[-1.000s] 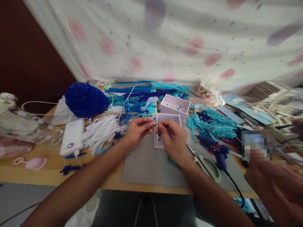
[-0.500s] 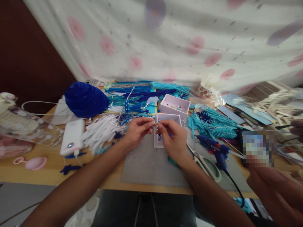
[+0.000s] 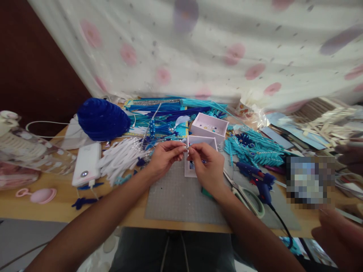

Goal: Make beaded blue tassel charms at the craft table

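Note:
Thumb and fingertips of my left hand are pinched together on a tiny pale piece, too small to name. My right hand pinches at the same piece from the other side, so the fingertips nearly meet. Both hands are held above a grey cutting mat. Partly hidden behind my right hand is an open white box with blue bits inside. A second pale box with small beads in it is just behind.
A blue glue gun and green-handled scissors lie right of my right hand. White pipe cleaners, a power bank and a dark blue cone are left. Another person's hand is at far right.
My two hands have hardly moved. At the far right, the other person's lower hand has shifted right and down, away from the blurred dark item.

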`<state>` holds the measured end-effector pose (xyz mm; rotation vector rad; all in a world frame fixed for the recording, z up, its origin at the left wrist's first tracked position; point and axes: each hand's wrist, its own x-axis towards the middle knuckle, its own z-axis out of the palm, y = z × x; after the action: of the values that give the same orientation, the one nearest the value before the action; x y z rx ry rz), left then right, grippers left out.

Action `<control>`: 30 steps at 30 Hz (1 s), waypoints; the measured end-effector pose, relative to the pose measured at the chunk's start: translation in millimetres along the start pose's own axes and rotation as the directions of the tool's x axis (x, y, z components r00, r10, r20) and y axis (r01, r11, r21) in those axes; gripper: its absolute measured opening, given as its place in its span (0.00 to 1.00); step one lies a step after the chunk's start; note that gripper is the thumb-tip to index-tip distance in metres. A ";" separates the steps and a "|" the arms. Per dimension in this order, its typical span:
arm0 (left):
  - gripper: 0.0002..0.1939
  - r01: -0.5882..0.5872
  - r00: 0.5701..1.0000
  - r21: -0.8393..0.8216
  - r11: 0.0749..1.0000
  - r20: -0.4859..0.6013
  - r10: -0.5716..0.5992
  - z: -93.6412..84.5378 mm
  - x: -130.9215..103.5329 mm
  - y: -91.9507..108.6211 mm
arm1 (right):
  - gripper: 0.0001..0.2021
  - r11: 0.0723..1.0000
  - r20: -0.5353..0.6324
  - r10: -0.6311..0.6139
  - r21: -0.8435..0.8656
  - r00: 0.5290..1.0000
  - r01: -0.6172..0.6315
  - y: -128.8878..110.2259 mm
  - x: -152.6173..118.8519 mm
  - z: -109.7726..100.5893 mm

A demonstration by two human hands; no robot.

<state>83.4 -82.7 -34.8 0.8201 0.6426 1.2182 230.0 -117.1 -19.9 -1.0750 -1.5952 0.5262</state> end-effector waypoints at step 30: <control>0.15 0.062 0.997 -0.066 0.996 0.053 -0.059 -0.8 0.7 -0.4 | 0.06 0.998 0.000 -0.050 -0.027 0.999 0.050 -1.9 0.5 -0.8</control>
<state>83.1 -82.0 -35.6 0.7675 0.5776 1.1547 230.0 -117.8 -17.9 -1.0525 -1.6280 0.4722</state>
